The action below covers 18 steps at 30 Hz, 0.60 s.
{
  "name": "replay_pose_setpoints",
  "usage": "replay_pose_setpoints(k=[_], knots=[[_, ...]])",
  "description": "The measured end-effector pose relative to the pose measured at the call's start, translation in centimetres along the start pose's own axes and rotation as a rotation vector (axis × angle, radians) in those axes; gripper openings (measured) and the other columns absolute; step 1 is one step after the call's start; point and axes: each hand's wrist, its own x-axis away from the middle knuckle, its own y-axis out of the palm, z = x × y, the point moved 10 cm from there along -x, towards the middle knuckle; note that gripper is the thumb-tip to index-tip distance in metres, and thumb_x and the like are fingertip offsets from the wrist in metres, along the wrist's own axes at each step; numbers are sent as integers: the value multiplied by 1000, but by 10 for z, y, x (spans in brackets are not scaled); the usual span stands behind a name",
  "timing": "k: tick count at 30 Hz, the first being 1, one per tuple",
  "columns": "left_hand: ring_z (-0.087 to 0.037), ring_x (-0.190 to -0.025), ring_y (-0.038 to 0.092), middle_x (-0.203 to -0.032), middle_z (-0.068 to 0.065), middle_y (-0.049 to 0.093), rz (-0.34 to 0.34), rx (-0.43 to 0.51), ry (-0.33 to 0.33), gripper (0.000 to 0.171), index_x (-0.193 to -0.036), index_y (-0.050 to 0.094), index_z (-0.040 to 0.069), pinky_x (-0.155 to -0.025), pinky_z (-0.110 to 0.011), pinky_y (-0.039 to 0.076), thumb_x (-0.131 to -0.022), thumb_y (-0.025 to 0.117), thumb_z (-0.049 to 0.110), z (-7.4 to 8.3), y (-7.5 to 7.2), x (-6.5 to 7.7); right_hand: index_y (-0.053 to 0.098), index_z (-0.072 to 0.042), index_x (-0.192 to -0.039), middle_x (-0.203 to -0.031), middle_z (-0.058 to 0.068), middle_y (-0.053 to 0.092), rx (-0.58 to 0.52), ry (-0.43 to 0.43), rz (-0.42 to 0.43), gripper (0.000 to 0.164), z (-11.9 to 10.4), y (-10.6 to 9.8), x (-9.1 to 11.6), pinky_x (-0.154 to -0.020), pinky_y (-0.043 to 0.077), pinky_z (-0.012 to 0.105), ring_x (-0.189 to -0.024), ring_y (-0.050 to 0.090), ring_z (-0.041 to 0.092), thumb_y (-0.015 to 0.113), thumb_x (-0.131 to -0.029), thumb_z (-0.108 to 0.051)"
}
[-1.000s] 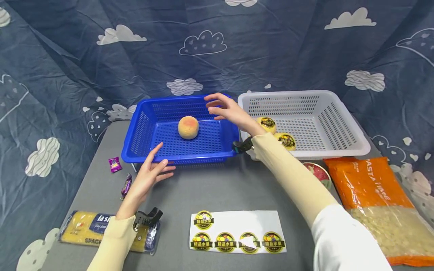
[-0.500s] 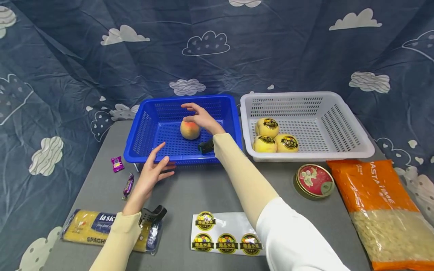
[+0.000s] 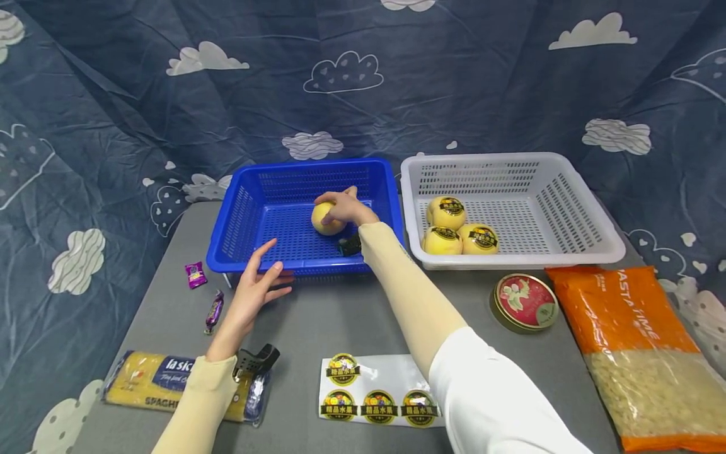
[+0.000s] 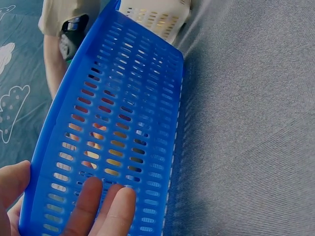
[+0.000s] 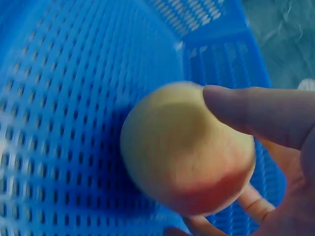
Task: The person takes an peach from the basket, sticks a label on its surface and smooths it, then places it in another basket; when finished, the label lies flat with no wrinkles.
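A yellow peach (image 3: 324, 222) with a red blush (image 5: 206, 189) sits in the blue basket (image 3: 306, 267). My right hand (image 3: 347, 207) grips it, with the thumb on one side and other fingers round the far side in the right wrist view. At the basket's near left rim, my left hand (image 3: 252, 293) has spread, fairly straight fingers on both sides of the rim; whether they press it I cannot tell. In the left wrist view, fingers (image 4: 118, 209) lie in front of the slotted wall (image 4: 118, 118).
A white basket (image 3: 544, 260) holds several peaches (image 3: 479, 239) with round labels. Around lie a red round tin (image 3: 524, 301), an orange pasta bag (image 3: 635, 340), a spaghetti pack (image 3: 144, 378), two purple wrapped candies (image 3: 195, 275) and a sticker sheet (image 3: 386, 378), partly under the right arm.
My right hand has moved left from between the baskets and taken hold of the peach, which has shifted slightly right and turned. The left hand stays at the rim.
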Motion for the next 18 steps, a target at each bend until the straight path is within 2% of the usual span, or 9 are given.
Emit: replay_pose_setpoints(k=[2,4,7,9,13,18], knots=[[-29,-91,60,-112,-40,44,3,6,-1,51,-141,26,19,-82,-53,42,-95,46,19,0,0,0,53,-17,-122,-125,16,25,-41,9,18,48,7,-5,1,-84,38,36,-111,25,26,67,-77,-7],[-30,-93,60,-112,-40,44,3,3,-4,51,-141,25,19,-82,-53,43,-95,46,20,-1,0,-1,51,-16,-121,-125,15,34,-44,0,32,47,10,-9,2,-83,38,36,-110,32,26,67,-78,-7],[-33,-95,58,-112,-40,44,0,2,-7,50,-141,26,20,-82,-53,43,-94,46,20,-1,0,-1,49,-14,-119,-121,13,46,-30,-33,66,47,8,-17,3,-81,40,34,-103,42,26,68,-77,-9],[-35,-96,58,-112,-39,44,2,-6,-9,50,-141,26,21,-82,-52,43,-94,47,20,-1,-1,-1,48,-14,-121,-118,12,49,-56,-60,69,48,5,-22,5,-78,41,35,-98,45,24,68,-77,-11],[-38,-98,56,-113,-40,44,3,-11,-7,51,-141,25,19,-81,-52,44,-95,46,20,0,-1,0,44,-17,-128,-114,12,49,-199,-142,27,52,-7,-34,15,-74,44,40,-88,47,22,65,-81,-18],[-40,-98,55,-113,-40,44,2,-12,-3,50,-141,26,20,-82,-52,43,-94,47,20,-1,-1,-1,46,-25,-128,-112,11,46,-379,-295,0,50,-30,-61,45,-77,47,39,-86,55,23,66,-82,-22]])
